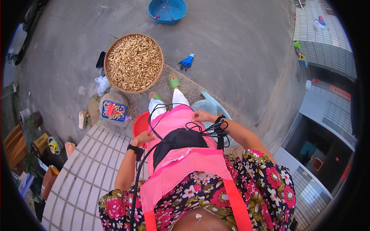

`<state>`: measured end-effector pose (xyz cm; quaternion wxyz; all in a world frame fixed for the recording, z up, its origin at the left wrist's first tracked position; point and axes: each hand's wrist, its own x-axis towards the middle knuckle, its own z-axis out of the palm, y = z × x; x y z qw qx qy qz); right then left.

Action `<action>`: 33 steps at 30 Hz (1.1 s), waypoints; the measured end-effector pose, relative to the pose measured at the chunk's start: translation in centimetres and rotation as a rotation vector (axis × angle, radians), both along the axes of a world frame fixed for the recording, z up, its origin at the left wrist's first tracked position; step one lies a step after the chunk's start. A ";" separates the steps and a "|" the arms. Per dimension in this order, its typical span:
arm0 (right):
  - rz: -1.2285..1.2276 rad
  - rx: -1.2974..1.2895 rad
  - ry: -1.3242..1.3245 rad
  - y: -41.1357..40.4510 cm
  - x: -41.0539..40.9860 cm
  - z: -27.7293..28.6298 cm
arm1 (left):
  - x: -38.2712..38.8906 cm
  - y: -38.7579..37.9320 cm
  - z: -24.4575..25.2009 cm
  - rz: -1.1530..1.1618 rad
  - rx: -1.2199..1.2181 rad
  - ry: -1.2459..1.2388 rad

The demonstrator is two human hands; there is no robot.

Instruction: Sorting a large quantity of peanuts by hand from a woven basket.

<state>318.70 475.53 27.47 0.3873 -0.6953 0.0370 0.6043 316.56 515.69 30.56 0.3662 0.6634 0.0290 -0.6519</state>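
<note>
A pink apron (pixel 169 115) hangs over my front and upper legs. At its left edge, my left hand (pixel 145 137) has its fingertips closed on the cloth. My right hand (pixel 201 115) pinches the apron at the opposite edge. Between the two lies a black waist pouch (pixel 180 141). Black cables (pixel 202 130) loop over the apron and bunch up beside my right wrist. Both wrists wear black bands. Beyond my green slippers (pixel 174 82), a round woven tray (pixel 163 57) holds a heap of unshelled peanuts (pixel 134 62).
A blue basket (pixel 115 119) with peanuts and red pieces rests on a stone stool left. A red basin (pixel 138 127) is partly hidden beside my left leg. At right stands a pale blue plastic chair (pixel 205 106). A blue glove (pixel 187 61) and large blue basket (pixel 169 18) lie ahead.
</note>
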 end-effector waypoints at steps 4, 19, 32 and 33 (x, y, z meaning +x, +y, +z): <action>-0.012 0.043 -0.125 -0.3 3.5 1.5 | -2.2 -0.8 1.5 0.288 -0.140 0.008; 0.441 0.416 0.755 -5.5 14.8 6.5 | -7.8 -9.8 13.2 0.667 -0.544 0.535; -0.016 -0.163 0.577 -12.1 11.6 -9.0 | -9.1 -11.1 9.5 0.754 -0.089 -0.014; -0.001 -0.139 0.565 -10.6 12.1 -8.8 | -9.1 -10.5 10.0 0.761 -0.067 -0.035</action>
